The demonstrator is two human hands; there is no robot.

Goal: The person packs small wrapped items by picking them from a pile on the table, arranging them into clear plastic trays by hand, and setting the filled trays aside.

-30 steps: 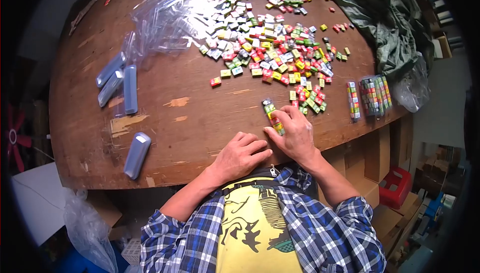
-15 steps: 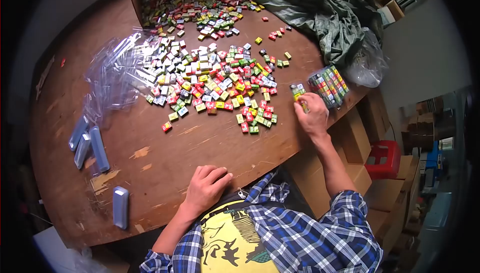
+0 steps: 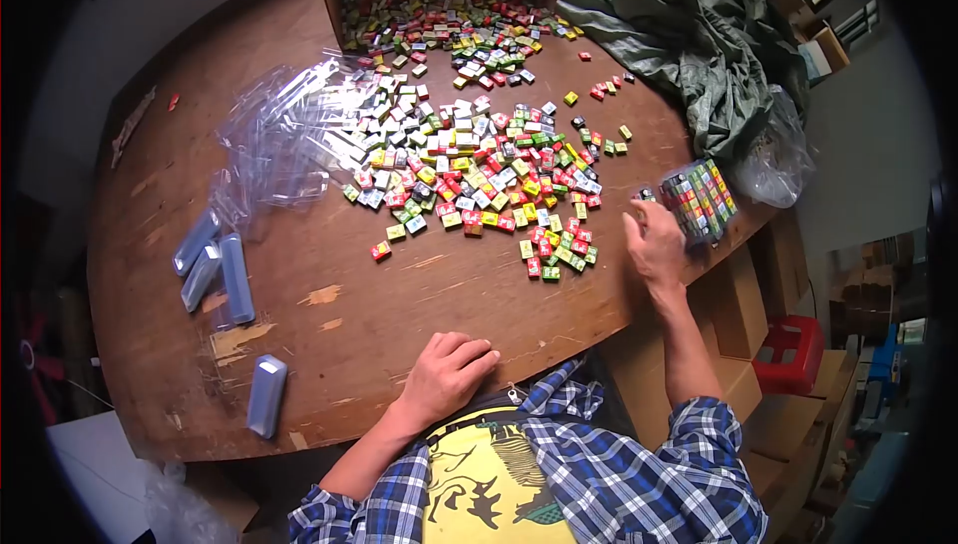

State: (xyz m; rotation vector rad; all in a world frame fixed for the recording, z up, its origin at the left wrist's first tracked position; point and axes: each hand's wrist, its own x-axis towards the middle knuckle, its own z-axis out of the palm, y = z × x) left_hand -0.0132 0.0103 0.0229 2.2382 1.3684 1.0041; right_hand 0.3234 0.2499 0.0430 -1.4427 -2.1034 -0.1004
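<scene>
My right hand [image 3: 656, 250] is at the table's right edge, fingers closed around a slim clear case of small blocks. Mostly my fingers cover that case; its dark end shows beyond them. Right beside it lies a group of filled clear cases [image 3: 701, 200], with colourful blocks in rows. My left hand [image 3: 449, 376] rests on the table's near edge, holding nothing, fingers loosely extended. Farther in, a spread of small red, green, yellow and white blocks [image 3: 479, 170] covers the middle of the table.
An open cardboard box [image 3: 331, 5] of blocks lies at the back. Clear plastic sleeves [image 3: 274, 135] are heaped left, above several bluish plastic cases [image 3: 238, 279]. A green tarp [image 3: 689, 55] and a clear bag [image 3: 776, 165] lie right. Below the edge is a red stool [image 3: 791, 354].
My right hand has brought the slim case closer against the group of filled cases. My left hand stays on the table edge. The whole view has shifted.
</scene>
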